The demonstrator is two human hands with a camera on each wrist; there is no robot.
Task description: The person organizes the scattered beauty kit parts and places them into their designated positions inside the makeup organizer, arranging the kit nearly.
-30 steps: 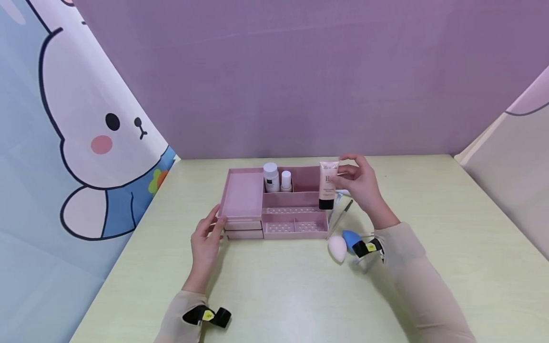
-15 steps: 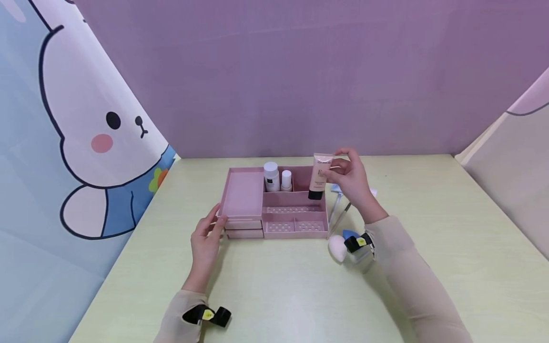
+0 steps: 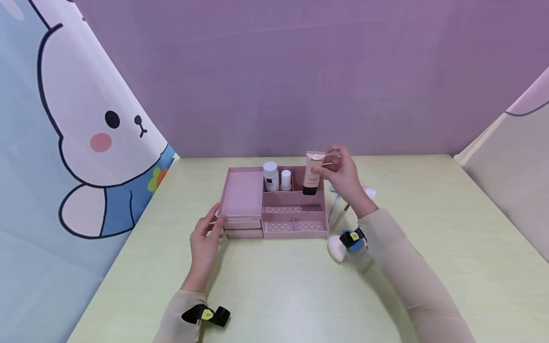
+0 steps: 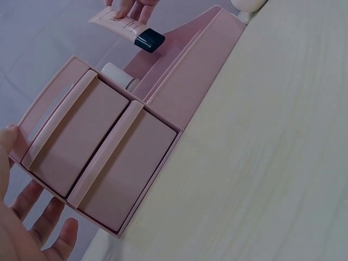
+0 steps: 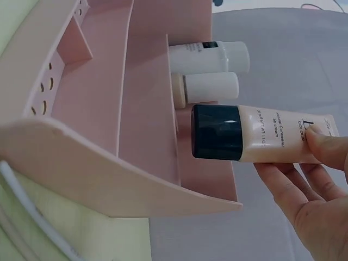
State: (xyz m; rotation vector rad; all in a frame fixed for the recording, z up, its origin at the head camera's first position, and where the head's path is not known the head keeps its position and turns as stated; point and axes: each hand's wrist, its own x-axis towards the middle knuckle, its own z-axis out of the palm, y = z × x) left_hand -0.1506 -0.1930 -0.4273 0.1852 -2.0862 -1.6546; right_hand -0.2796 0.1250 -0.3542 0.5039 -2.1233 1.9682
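Head view, raised right fingers (image 3: pixel 332 160) pinching tube (image 3: pixel 313 174) over organizer (image 3: pixel 243 193), left fingers (image 3: pixel 210 217) spread alongside

Left sleeve (image 3: pixel 176 318): plain beige, long, reaching the wrist.
Left wrist strap (image 3: pixel 194 314): black, with a small black boxy piece (image 3: pixel 221 316) at its right end.
Left sticker (image 3: pixel 208 314): yellow, its dark marks too small to read.
Right sleeve (image 3: pixel 411 271): matching beige, long, softly creased towards the near side.
Right wrist strap (image 3: pixel 346 239): also black.
Right sticker (image 3: pixel 354 236): yellow, dark-marked.
Left hand (image 3: pixel 206 243), right hand (image 3: pixel 343 178): bare.
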